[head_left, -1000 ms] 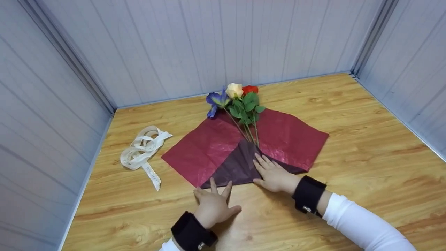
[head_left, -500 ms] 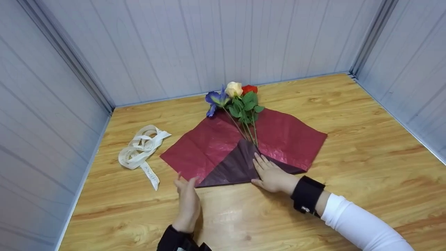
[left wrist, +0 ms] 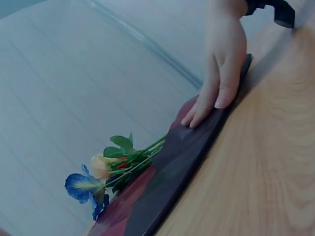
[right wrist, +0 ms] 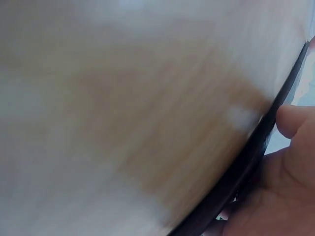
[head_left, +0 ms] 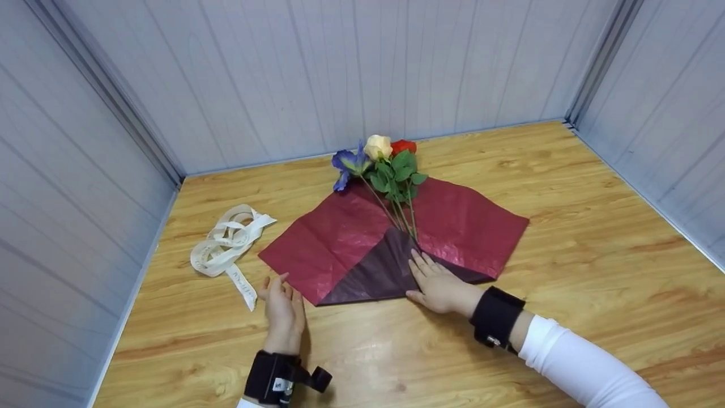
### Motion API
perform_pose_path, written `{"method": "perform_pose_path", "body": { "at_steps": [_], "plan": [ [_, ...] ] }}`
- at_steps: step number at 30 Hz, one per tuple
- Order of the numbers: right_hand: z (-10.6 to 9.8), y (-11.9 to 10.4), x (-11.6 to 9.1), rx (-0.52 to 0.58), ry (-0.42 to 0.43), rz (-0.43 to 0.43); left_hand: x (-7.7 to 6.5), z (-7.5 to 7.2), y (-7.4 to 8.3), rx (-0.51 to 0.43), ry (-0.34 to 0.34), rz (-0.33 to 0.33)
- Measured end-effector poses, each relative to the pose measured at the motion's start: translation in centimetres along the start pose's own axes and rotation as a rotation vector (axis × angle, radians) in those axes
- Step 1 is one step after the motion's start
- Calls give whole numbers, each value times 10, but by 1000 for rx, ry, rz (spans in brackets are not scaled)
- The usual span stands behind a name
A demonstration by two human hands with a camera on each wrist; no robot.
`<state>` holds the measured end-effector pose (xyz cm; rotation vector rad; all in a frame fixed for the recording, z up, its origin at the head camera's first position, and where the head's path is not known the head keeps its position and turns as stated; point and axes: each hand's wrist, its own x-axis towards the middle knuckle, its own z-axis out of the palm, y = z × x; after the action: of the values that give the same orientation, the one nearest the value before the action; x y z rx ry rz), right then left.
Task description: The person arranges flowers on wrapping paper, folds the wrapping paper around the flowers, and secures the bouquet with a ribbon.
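Flowers (head_left: 385, 170) lie toward twelve o'clock on red paper (head_left: 340, 226) in the head view, ribbon (head_left: 246, 240) at nine; right hand (head_left: 439, 288) rests on the dark fold (head_left: 371, 273), fingers straight, thumb apart; empty left hand (head_left: 284, 314) at eight, fingers loosely bent. Left wrist view: flowers at seven. Right wrist view: finger spread unclear.

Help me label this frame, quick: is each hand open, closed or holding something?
Left hand: open, beside the paper; cannot tell if it touches.
Right hand: open, resting on the paper's dark flap.
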<state>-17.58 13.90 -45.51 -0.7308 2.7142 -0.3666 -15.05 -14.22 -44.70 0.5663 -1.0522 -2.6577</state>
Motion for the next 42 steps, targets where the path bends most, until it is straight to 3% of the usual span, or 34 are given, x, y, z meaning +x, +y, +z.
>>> {"method": "perform_pose_path", "body": {
  "at_steps": [4, 7, 13, 19, 21, 23, 27, 30, 34, 42],
  "plan": [
    [-1, -1, 0, 0, -3, 5, 3, -1, -2, 23, -2, 48],
    [-1, -2, -1, -7, -3, 9, 5, -1, -3, 39, -9, 41],
    [-2, -1, -1, -10, -9, 18, 8, -4, -4, 54, -11, -57],
    [1, 0, 1, -12, -12, 20, 9, -10, -8, 122, -100, -176],
    [2, 0, 2, -14, -18, 22, 8, -12, -10, 258, -163, -161],
    [2, 0, 2, -21, -21, 27, 8, -13, -11, 504, -256, -119],
    [3, 0, 2, -23, -21, 37, 7, -13, -13, 1115, -481, 87],
    [3, -1, 2, -18, -18, 36, 5, -13, -16, 1434, -569, 196],
    [3, -2, 1, -25, -8, 29, 2, -12, -20, 1648, -622, 258],
    [1, -3, 0, -35, -6, 22, 2, -8, -22, 1808, -656, 525]
  ]
}}
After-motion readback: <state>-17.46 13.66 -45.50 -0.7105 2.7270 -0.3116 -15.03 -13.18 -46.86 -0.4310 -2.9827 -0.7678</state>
